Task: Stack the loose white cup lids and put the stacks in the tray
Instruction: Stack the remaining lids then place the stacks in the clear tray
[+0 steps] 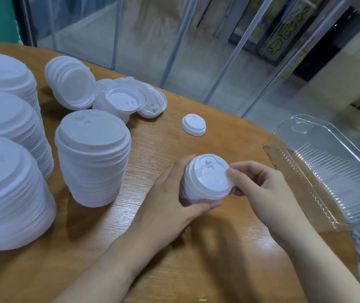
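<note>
- Your left hand (pixel 170 193) grips a short stack of white lids (pixel 205 180) from the left side; thumb curled under its near edge, fingers wrapped round the far side.
- Your right hand (pixel 260 191) pinches the top lid's right rim betw. thumb and fingertips.
- Held stack sits just above the wooden table (pixel 174 259), tilted toward you, sip-hole side up. Can't tell whether its base touches the wood.
- Clear plastic tray (pixel 327 171) lies at the table's right edge, near the right hand, no lids in it.
- One single lid (pixel 193 124) lies flat on the table beyond the held stack, apart from everything else.
- Tall upright stack (pixel 92 158) stands left of your hands.
- Three larger stacks (pixel 11 149) crowd the far left, nearest one the biggest in view.
- Loose pile of lids (pixel 118 99) lies behind the upright stack, some tipped on edge, some upside down, overlapping.
- Glass partition w. metal frames (pixel 174 40) runs behind the table.
</note>
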The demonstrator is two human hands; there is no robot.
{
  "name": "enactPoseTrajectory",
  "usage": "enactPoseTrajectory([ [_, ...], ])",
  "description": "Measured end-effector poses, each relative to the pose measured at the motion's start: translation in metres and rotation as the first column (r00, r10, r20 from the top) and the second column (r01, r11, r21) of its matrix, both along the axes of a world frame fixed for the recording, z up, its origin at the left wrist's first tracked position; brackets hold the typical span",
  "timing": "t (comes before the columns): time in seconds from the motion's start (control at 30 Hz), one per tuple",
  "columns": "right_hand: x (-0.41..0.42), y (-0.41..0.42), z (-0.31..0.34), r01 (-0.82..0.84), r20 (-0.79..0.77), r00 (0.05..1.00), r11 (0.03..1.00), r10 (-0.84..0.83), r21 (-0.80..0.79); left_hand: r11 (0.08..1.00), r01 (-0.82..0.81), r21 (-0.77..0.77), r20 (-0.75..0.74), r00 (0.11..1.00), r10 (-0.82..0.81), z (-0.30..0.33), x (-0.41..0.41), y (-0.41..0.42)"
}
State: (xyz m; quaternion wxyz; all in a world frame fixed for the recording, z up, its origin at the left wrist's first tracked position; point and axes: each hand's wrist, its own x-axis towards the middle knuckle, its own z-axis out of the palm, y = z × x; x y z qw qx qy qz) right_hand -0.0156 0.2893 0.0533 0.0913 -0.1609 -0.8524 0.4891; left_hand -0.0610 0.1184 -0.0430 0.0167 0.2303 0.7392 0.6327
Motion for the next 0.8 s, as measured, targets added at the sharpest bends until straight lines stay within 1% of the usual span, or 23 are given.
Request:
enactPoseTrajectory([
  [0.17, 0.003, -0.003, -0.007, -0.034, -0.077, 0.996, 0.980, 0.050, 0.198, 1.000, 0.000, -0.009, -0.008, 1.000, 0.000, 0.001, 0.000, -0.001],
  [0.33, 0.010, -0.013, -0.013, -0.181, -0.106, 0.966, 0.909, 0.237, 0.376, 1.000, 0.021, 0.000, -0.018, 1.000, -0.021, 0.001, -0.001, -0.002],
  [0.43, 0.007, -0.012, -0.015, -0.170, -0.126, 0.963, 0.901, 0.238, 0.400, 1.000, 0.013, 0.008, -0.015, 1.000, -0.013, 0.001, -0.001, -0.002],
  [0.57, 0.007, -0.012, -0.015, -0.168, -0.116, 0.965, 0.895, 0.234, 0.413, 1.000, 0.001, 0.018, -0.004, 1.000, -0.001, 0.000, -0.001, -0.001],
  [0.73, 0.006, -0.012, -0.014, -0.182, -0.069, 0.969, 0.870, 0.239, 0.458, 1.000, 0.005, 0.027, 0.052, 0.999, -0.006, -0.003, -0.001, 0.000],
  [0.8, 0.005, -0.012, -0.013, -0.183, -0.062, 0.968, 0.854, 0.243, 0.487, 0.999, 0.001, 0.032, 0.047, 0.999, -0.003, -0.002, -0.001, 0.000],
])
